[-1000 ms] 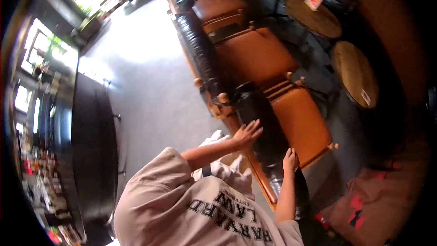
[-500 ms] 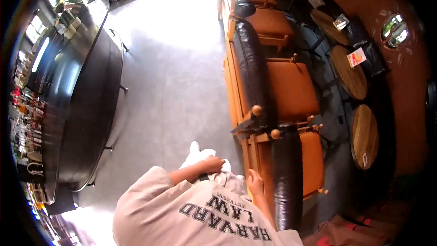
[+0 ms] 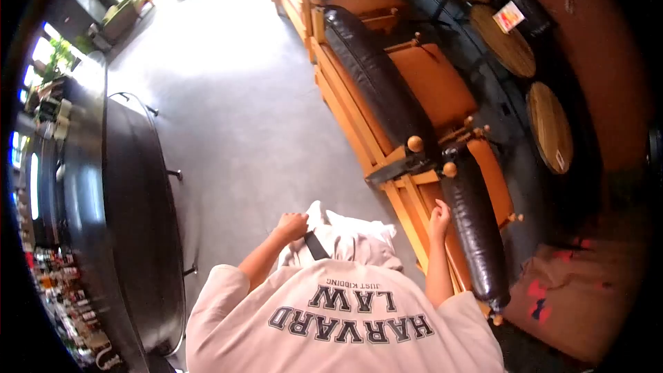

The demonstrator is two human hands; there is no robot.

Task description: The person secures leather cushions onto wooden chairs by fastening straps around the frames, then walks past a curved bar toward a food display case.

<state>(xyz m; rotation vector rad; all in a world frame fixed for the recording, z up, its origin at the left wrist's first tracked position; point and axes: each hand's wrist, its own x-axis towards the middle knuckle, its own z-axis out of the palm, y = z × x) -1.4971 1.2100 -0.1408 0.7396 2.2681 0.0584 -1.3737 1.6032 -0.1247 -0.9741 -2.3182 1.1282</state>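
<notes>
My left hand [image 3: 293,224] is in front of my left hip beside my white trousers [image 3: 359,226], its fingers curled in. No object sticks out of it. A dark strap [image 3: 316,245] lies at the waist below my light printed T-shirt [image 3: 345,304]. On the other side my right hand [image 3: 440,217] is raised with loosely bent fingers, a little apart, and nothing shows in them. It appears close to the wooden frame of an orange seat with a black padded backrest [image 3: 478,228]; whether it touches cannot be told.
A long dark counter [image 3: 131,228] curves along the left, with a metal foot rail and bottles [image 3: 65,290] behind it. Orange seats [image 3: 431,83] line the right, with round wooden tables [image 3: 550,128] beyond. Grey floor [image 3: 235,110] runs between them towards bright light.
The view has moved forward and turned, and the seat row now slants. My left hand has swung away from my trousers to the left. My right hand has come further up beside the seat.
</notes>
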